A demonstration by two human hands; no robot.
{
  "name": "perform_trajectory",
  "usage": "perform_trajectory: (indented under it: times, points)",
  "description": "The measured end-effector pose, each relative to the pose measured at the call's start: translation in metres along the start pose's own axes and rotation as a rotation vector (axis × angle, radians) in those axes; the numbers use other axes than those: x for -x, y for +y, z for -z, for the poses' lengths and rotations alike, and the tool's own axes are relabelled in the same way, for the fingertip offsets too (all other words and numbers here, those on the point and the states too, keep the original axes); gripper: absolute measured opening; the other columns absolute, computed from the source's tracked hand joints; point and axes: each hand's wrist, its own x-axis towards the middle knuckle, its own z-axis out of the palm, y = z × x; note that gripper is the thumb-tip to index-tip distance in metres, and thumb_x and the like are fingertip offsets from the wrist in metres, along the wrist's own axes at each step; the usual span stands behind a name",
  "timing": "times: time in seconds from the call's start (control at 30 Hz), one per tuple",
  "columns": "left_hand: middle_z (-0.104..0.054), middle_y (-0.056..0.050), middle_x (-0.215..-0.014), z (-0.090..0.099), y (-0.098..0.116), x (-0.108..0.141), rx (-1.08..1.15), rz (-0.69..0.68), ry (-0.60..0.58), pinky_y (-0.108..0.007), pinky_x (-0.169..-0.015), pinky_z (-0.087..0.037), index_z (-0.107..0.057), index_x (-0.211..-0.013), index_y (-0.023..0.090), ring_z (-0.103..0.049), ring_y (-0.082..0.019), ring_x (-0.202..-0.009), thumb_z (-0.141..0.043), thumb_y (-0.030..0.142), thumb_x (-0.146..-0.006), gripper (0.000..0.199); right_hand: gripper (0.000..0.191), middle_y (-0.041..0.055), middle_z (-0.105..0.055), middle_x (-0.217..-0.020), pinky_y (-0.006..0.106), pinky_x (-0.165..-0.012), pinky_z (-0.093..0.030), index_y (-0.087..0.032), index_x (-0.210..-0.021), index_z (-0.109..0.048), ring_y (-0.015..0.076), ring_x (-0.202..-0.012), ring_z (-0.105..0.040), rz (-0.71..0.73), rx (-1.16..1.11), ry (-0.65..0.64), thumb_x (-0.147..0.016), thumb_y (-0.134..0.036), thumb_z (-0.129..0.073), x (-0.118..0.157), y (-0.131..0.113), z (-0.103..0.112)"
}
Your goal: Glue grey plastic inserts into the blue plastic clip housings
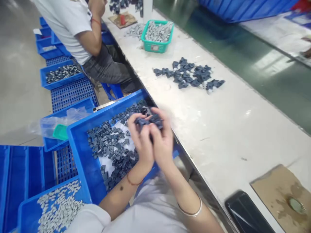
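My left hand (pixel 141 139) and my right hand (pixel 162 139) are cupped together over the right side of a large blue bin (pixel 80 161). Between them they hold a clump of small dark plastic parts (pixel 155 121); how many is hidden by the fingers. Many more loose dark parts (pixel 104 139) lie spread in the bin, over white sheet material. On the white table to the right, a scattered pile of dark parts (pixel 187 72) has some light grey pieces among it.
A green basket (pixel 156 48) of light grey pieces stands farther up the table (pixel 218 129). Close by lie a black phone (pixel 247 212) and a piece of cardboard (pixel 282 191). A co-worker (pixel 70 29) sits ahead at left. A blue bin of pale pieces (pixel 60 207) is at lower left.
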Motion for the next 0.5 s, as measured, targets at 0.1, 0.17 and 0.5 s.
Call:
perform_trajectory:
  times: [0.1, 0.17, 0.5]
  points:
    - [-0.065, -0.004, -0.111, -0.068, 0.000, 0.009, 0.092, -0.067, -0.310, -0.030, -0.093, -0.054, -0.055, -0.115, 0.023, -0.065, -0.017, -0.102, -0.048, 0.023, -0.091, 0.024, 0.037, 0.0078, -0.061, -0.133, 0.036, -0.104, -0.051, -0.022, -0.130, -0.059, 0.0192, -0.116, -0.063, -0.006, 0.105, 0.396, -0.094, -0.029, -0.051, -0.023, 0.004, 0.053]
    - [-0.068, -0.005, -0.115, -0.105, -0.005, 0.018, 0.114, -0.105, -0.493, -0.031, -0.099, -0.053, -0.058, -0.115, 0.023, -0.065, -0.018, -0.108, -0.050, 0.020, -0.092, 0.025, 0.038, 0.0081, -0.059, -0.134, 0.038, -0.107, -0.049, -0.020, -0.126, -0.059, 0.0199, -0.119, -0.061, -0.050, 0.105, 0.642, -0.089, -0.027, -0.052, -0.031, 0.012, 0.082]
    - [-0.074, -0.008, -0.109, -0.141, -0.013, 0.036, -0.034, -0.251, -0.965, -0.042, -0.108, -0.049, -0.073, -0.098, 0.021, -0.067, -0.024, -0.113, -0.051, 0.021, -0.098, 0.022, 0.041, 0.0093, -0.049, -0.136, 0.051, -0.116, -0.042, -0.026, -0.132, -0.053, 0.0249, -0.134, -0.052, -0.057, 0.197, 0.842, -0.093, -0.028, -0.043, -0.017, 0.041, 0.124]
